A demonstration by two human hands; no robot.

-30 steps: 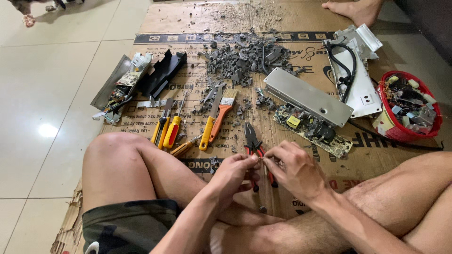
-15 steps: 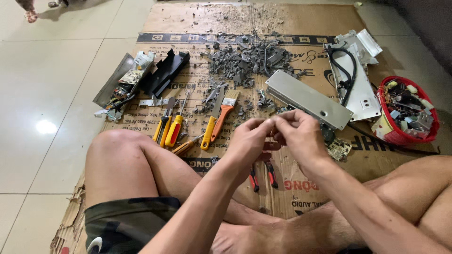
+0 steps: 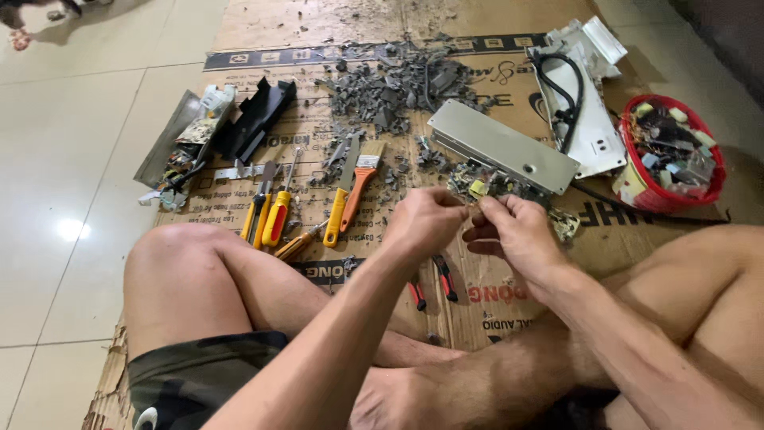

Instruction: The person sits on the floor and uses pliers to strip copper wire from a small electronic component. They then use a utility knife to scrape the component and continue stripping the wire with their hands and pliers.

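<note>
My left hand [image 3: 426,223] and my right hand [image 3: 516,232] meet fingertip to fingertip above the cardboard mat [image 3: 509,306]. Together they pinch a small part [image 3: 474,210] too tiny to identify. Just beyond the fingers lies a green circuit board [image 3: 487,186] with a yellow component. A long grey metal casing [image 3: 501,150] lies right behind that board. Red-handled pliers [image 3: 434,285] lie on the cardboard below my hands, partly hidden by my left wrist. My bare legs frame the hands on both sides.
Yellow screwdrivers [image 3: 267,216], an orange-handled brush [image 3: 360,181] and a yellow-handled tool [image 3: 336,215] lie left of my hands. A grey debris pile [image 3: 402,80], black plastic cover [image 3: 259,119], white panel with black cable [image 3: 589,131] and red bowl [image 3: 668,199] of parts surround them.
Both hands rose from low by the pliers and moved forward towards the circuit board. The pliers now lie alone on the cardboard.
</note>
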